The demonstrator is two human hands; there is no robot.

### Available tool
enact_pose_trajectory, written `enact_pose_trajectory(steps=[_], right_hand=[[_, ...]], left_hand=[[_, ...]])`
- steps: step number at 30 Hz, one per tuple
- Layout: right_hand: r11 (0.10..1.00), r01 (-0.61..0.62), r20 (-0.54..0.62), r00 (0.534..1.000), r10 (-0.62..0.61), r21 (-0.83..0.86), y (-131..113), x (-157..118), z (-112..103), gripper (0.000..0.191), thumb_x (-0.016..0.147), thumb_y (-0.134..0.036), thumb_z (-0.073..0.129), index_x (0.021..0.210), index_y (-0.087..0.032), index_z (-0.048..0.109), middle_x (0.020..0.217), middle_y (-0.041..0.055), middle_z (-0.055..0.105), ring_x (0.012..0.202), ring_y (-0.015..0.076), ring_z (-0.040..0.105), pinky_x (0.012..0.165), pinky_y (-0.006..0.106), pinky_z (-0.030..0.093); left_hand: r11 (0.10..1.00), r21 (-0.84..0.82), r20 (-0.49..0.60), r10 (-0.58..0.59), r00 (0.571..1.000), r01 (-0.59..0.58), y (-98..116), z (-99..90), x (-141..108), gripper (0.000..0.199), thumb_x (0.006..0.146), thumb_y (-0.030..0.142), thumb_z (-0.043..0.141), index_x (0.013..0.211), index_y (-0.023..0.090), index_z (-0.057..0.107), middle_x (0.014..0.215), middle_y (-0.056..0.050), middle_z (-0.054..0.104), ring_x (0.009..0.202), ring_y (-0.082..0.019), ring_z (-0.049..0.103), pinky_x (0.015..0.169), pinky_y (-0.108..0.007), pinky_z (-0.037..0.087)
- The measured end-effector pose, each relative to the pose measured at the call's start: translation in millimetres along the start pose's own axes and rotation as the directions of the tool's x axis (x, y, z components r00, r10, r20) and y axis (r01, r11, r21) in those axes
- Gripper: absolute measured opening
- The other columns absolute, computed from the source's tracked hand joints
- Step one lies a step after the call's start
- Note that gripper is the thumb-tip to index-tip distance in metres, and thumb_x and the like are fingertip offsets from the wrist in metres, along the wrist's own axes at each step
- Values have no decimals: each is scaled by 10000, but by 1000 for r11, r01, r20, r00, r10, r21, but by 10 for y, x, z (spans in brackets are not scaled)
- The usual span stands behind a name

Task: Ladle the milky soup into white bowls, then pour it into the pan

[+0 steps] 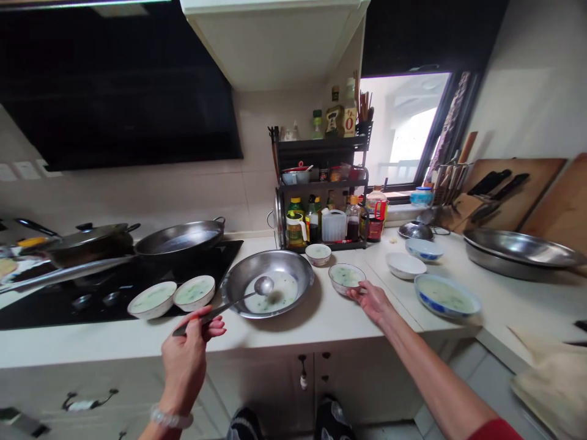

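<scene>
In my left hand (189,349), closed round its dark handle, is a ladle (264,286) whose round metal bowl hangs over a wide steel basin (303,269). Pale soup with green bits (282,287) covers the basin's bottom. My right hand (372,300) grips the near right rim of a small white bowl (342,287) filled with the same soup. Just behind the basin stands another small soup bowl (318,254). Left of the basin, two more filled bowls, one nearer (195,294) and one farther left (152,300), sit at the edge of the hob.
A wok (181,238) and a lidded pan (87,244) are on the black hob (41,308). A spice rack (321,189) stands by the wall. On the right are a blue-rimmed soup dish (447,296), a white bowl (406,266), a patterned bowl (424,249) and steel pans (513,263).
</scene>
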State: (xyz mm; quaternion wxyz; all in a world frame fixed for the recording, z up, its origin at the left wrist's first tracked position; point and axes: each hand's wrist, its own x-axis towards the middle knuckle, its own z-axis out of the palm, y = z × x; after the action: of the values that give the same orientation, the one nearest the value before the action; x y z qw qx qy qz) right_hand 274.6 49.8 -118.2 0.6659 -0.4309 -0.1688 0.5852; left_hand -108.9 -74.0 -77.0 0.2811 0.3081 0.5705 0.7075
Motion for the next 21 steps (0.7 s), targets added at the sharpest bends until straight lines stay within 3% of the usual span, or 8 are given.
enact_pose_trajectory(steps=[9, 21], right_hand=[[999, -43, -80, 996, 42, -9, -215, 260, 42, 235, 692, 39, 575, 860, -126, 576, 720, 82, 635, 639, 207, 692, 504, 244, 601], [998, -33, -225, 974, 20, -53, -382, 629, 120, 328, 752, 39, 605, 1054, -87, 570, 829, 78, 612, 633, 194, 677, 483, 252, 592]], left_hand=[[996, 36, -22, -79, 997, 79, 106, -56, -53, 357, 735, 332, 574, 1001, 114, 669, 649, -58, 727, 654, -199, 720, 636, -271, 609], [986, 47, -28, -162, 986, 163, 163, -94, -64, 306, 741, 305, 579, 972, 128, 673, 668, -70, 735, 639, -181, 717, 624, -219, 596]])
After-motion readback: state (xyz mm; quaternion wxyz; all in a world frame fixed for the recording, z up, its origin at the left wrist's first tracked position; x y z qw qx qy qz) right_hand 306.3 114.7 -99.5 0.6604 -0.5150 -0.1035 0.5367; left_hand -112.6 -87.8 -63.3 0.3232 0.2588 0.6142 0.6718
